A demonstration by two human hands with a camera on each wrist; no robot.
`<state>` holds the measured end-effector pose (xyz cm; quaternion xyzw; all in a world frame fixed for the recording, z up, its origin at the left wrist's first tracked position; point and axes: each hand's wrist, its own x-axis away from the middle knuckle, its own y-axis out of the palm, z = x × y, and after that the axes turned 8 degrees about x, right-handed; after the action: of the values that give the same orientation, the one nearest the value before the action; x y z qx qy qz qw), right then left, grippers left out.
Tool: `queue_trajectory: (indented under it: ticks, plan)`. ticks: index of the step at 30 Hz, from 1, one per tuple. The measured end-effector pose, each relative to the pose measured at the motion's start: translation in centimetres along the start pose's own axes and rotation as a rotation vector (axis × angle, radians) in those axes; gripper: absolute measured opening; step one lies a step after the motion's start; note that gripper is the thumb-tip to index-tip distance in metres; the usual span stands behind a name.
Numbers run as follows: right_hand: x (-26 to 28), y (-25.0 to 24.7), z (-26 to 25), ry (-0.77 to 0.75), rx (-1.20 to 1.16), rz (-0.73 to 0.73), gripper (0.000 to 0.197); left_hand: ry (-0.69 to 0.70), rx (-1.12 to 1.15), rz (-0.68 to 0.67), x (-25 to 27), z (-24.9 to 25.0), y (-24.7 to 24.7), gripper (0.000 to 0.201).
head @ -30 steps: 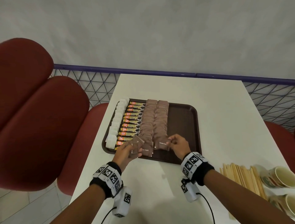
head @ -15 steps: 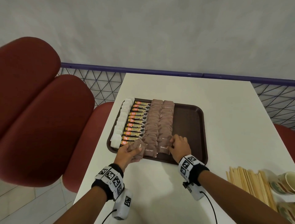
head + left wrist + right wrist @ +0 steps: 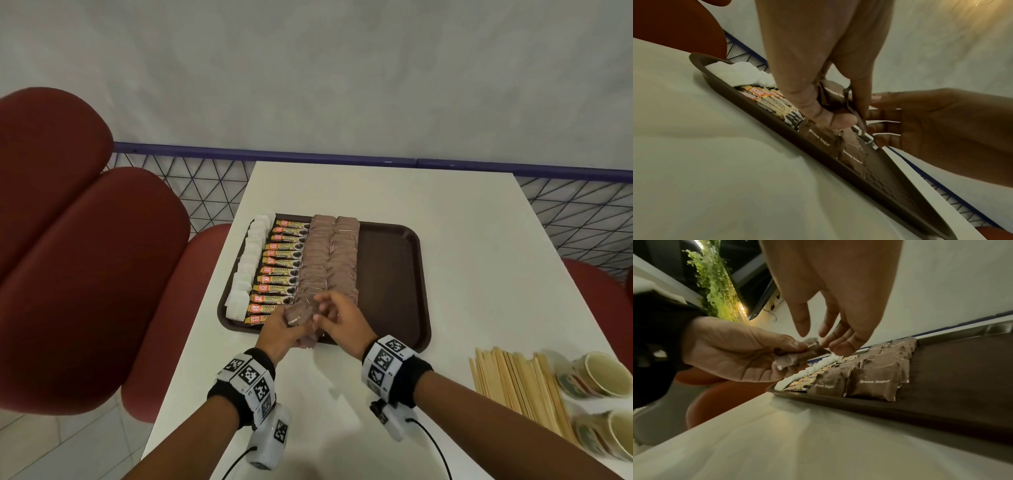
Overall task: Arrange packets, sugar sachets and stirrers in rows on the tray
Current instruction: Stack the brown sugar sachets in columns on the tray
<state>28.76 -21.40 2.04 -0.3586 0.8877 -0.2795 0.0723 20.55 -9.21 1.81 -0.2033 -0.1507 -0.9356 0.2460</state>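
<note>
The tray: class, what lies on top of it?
On the tray: white sachets, coffee sticks and two rows of brown sugar sachets. The hands cover the rows' near ends in the head view.

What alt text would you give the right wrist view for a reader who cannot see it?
The left hand pinches a small stack of brown sugar sachets while the right hand reaches its fingers toward them, above a brown tray. Two rows of brown sugar sachets lie on the tray, beside coffee sticks and white sachets.
</note>
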Motion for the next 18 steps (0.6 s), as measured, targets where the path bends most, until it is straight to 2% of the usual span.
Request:
queue_trajectory:
  ticks: [10,14,18]
  plan:
    - [0.00,-0.44,0.40,0.094,-0.040,-0.091,0.029,-0.018,-0.054,-0.024,0.03,-0.52,-0.03,0.048]
    - [-0.40,-0.47,0.50,0.099,0.036,-0.080,0.020,-0.012,-0.057,-0.032,-0.26,-0.45,-0.25,0.037]
    - [-0.70,-0.91,0.63,0.104,0.054,0.010,0.012,-0.010,-0.024,-0.006,-0.53,0.15,-0.53,0.022]
